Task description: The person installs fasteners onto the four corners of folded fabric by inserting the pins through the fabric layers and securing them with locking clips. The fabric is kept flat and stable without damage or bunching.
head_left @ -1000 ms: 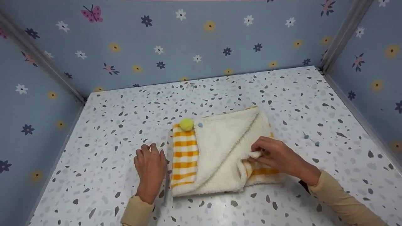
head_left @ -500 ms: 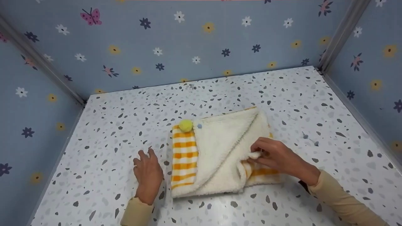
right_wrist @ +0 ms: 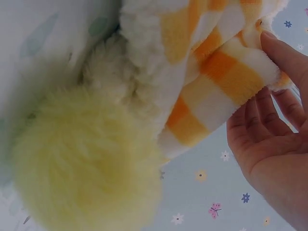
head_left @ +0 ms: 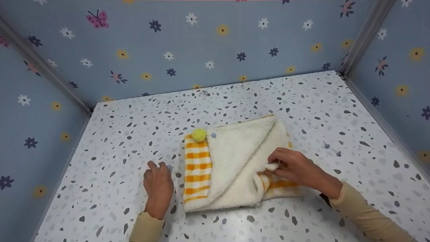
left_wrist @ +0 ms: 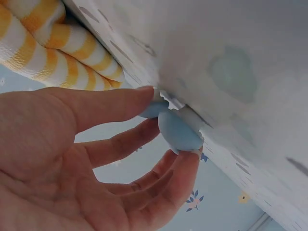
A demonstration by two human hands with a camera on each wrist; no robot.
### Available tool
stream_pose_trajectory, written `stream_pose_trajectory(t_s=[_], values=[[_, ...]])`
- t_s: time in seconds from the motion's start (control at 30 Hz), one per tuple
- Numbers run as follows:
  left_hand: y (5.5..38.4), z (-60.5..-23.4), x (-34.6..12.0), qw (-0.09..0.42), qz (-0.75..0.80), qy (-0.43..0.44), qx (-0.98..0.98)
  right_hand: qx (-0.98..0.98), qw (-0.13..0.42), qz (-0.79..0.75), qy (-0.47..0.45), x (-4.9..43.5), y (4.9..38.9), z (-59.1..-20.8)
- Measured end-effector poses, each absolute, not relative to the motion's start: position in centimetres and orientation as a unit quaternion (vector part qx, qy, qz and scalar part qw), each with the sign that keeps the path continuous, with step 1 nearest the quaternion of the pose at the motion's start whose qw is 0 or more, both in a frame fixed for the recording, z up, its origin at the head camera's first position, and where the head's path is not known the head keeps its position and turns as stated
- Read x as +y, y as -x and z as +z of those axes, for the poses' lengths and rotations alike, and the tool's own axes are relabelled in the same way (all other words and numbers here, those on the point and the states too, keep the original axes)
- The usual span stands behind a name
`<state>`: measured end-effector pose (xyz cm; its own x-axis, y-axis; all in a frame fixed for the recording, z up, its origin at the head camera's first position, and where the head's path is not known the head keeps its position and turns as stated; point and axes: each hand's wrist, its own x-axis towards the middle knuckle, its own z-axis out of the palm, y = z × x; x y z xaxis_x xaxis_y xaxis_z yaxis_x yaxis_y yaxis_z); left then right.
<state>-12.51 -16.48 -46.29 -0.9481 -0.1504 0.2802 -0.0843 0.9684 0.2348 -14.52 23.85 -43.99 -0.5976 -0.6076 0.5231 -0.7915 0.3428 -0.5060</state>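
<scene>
A folded fleece blanket [head_left: 235, 148], cream inside with a yellow-and-white checked outside, lies on the table. My right hand [head_left: 294, 166] pinches a turned-up edge of it; in the right wrist view the thumb and fingers of that right hand [right_wrist: 281, 130] grip the checked fabric [right_wrist: 226, 72]. A fluffy yellow pompom [head_left: 199, 135] sits at its upper left corner, beside a small blue dot [head_left: 214, 135]. To the left of the blanket, my left hand [head_left: 158, 188] is low over the table. Its thumb and fingertips pinch light-blue, dome-shaped small pieces [left_wrist: 178, 130] at the table surface.
Two small blue-grey knobs [head_left: 327, 146] lie on the speckled table [head_left: 134, 134] right of the blanket. Blue flowered panels [head_left: 201, 43] enclose the table at the back and both sides.
My left hand has drawn slightly back toward me and a little left, and a blue piece now shows at its fingertips. The right hand and blanket have stayed put.
</scene>
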Motion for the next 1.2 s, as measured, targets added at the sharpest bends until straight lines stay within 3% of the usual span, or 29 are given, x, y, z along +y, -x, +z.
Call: stream_pose_trajectory(t_s=[0.3,0.5,0.97,1.2], values=[[12.63,-46.51,-16.14,0.171,-0.116,-0.042,-0.978,-0.809,0.096,0.387,-0.432,24.09,14.33,-43.95],[12.89,-46.32,-15.88,0.137,-0.109,-0.049,-0.983,-0.808,0.109,0.380,-0.437,23.98,14.43,-43.96],[13.24,-46.29,-15.95,0.156,-0.159,0.043,-0.974,-0.814,0.100,0.375,-0.432,24.03,14.42,-43.90],[13.43,-46.38,-15.97,0.162,-0.179,0.014,-0.970,-0.816,0.088,0.377,-0.428,24.02,14.30,-43.89]])
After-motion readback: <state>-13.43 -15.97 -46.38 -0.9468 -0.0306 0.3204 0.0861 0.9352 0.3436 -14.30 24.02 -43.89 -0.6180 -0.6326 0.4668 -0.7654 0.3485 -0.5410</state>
